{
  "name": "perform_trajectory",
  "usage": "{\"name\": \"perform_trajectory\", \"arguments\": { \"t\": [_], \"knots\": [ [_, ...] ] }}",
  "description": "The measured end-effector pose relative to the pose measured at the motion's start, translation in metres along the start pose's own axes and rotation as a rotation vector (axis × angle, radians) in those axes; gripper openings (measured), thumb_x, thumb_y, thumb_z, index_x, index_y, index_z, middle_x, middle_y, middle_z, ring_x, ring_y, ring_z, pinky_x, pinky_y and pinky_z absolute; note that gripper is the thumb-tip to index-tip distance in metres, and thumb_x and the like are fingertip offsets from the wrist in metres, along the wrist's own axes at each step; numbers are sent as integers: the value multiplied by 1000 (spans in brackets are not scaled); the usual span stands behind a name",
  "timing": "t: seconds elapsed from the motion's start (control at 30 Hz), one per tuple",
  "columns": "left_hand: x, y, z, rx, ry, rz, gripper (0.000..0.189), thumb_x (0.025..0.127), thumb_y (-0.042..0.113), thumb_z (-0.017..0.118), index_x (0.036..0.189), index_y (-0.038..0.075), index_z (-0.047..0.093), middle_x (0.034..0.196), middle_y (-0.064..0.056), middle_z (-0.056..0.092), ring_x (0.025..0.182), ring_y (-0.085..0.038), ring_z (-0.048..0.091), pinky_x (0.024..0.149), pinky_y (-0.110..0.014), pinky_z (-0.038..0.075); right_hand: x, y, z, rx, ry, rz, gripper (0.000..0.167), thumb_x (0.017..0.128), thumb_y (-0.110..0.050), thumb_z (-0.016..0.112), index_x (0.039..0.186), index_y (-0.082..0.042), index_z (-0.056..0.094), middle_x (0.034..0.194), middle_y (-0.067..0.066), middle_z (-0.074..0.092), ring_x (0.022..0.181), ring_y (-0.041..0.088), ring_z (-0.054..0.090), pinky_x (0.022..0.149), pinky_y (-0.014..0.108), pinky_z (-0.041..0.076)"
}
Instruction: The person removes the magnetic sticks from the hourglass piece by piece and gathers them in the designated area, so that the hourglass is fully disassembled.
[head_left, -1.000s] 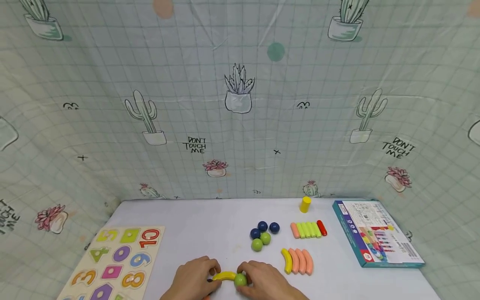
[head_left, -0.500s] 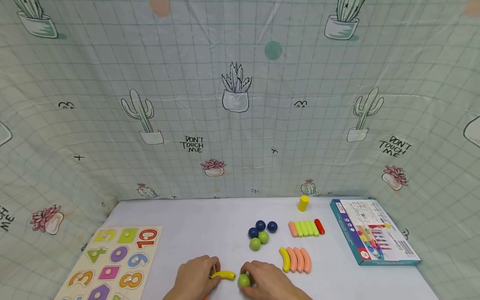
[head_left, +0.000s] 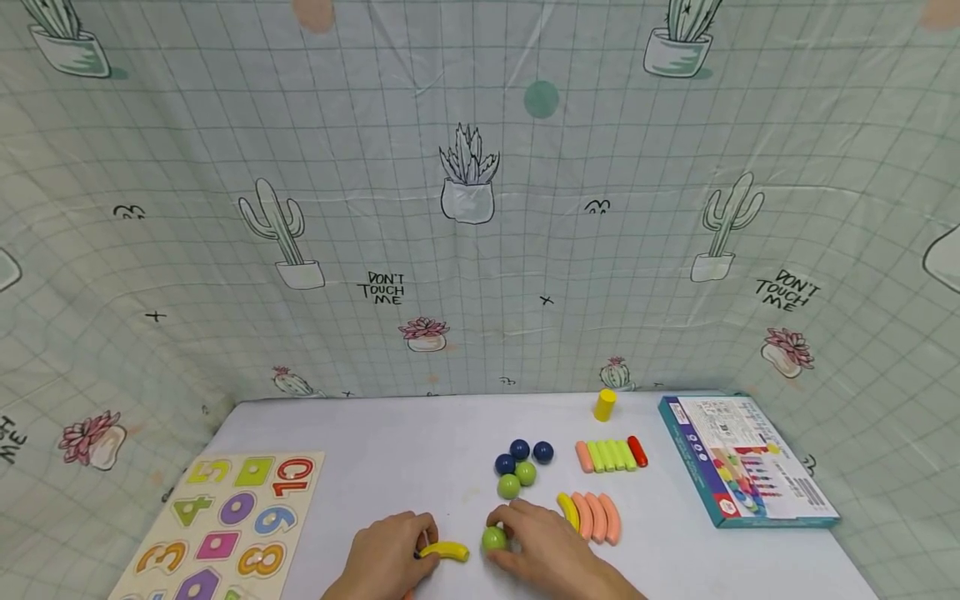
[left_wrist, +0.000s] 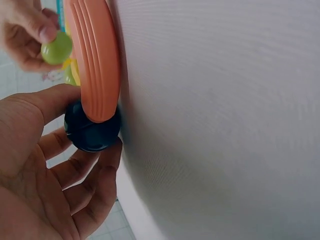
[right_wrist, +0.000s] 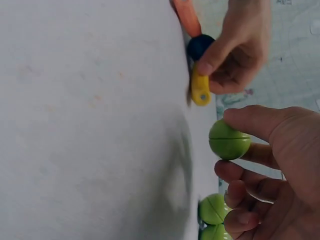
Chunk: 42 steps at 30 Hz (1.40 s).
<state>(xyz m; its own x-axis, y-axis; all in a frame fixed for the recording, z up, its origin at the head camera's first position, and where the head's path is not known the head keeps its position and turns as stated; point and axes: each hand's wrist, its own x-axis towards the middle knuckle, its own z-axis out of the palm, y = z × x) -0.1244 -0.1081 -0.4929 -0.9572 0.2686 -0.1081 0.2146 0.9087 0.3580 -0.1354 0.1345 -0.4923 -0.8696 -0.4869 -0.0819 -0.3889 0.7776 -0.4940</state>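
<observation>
My left hand [head_left: 384, 554] pinches a dark blue ball [left_wrist: 92, 131] between thumb and fingers. An orange curved stick [left_wrist: 97, 55] joins the ball on one side, and a yellow curved stick [head_left: 447, 550] sticks out from it on the other, its free end pointing towards my right hand [head_left: 551, 546]. That hand pinches a green ball [right_wrist: 229, 140] with a groove round its middle. A gap separates the green ball from the yellow stick's end. The right wrist view shows the ball held off the white table, with the yellow stick beyond it.
Beyond the hands lie loose dark blue balls [head_left: 520, 450] and green balls [head_left: 509, 486]. Rightward are pink curved sticks [head_left: 600, 518], short light green sticks [head_left: 611, 456] and a yellow cylinder [head_left: 605, 405]. A flat box [head_left: 750, 467] lies far right, a number puzzle board [head_left: 217, 533] left.
The green ball has come away from the yellow stick's end; my right hand carries it rightward and slightly farther from me. My left hand keeps its hold in nearly the same place.
</observation>
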Motion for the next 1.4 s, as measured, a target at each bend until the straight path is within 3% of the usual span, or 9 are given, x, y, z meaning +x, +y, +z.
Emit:
{"name": "perform_trajectory", "arguments": {
  "t": [0.27,0.4,0.63,0.8,1.4],
  "knots": [
    [-1,-2,0,-10,6,19,20,79,33,83,80,26,65,68,15,48,57,-4,43,50,-27,36,17,5,-12,-142,185,-91,33,84,-36,80,114,-28,69,103,-15,61,92,5,57,80,31,53],
    [-3,-3,0,-7,16,34,20,79,32,83,80,26,64,68,15,48,57,-4,43,50,-27,36,24,8,-12,-179,182,-103,32,84,-34,80,113,-28,69,107,-13,62,100,10,57,84,34,53],
    [-3,-4,2,-6,29,43,20,78,32,84,80,26,64,68,15,48,58,-4,43,51,-27,36,41,15,-12,-208,205,-139,31,84,-34,81,114,-27,73,99,-11,55,88,7,47,67,23,44],
    [-4,-4,3,-4,23,41,20,79,33,83,81,27,64,68,15,48,58,-4,42,51,-27,35,49,19,-11,-210,188,-132,31,83,-34,83,113,-29,75,97,-11,50,84,7,44,63,21,38],
    [-5,-6,2,-12,46,58,20,79,36,83,81,27,65,69,16,48,58,-2,42,51,-26,35,62,23,-13,-264,190,-139,33,84,-31,83,114,-24,75,98,-6,50,79,6,45,62,20,40]
  ]
}}
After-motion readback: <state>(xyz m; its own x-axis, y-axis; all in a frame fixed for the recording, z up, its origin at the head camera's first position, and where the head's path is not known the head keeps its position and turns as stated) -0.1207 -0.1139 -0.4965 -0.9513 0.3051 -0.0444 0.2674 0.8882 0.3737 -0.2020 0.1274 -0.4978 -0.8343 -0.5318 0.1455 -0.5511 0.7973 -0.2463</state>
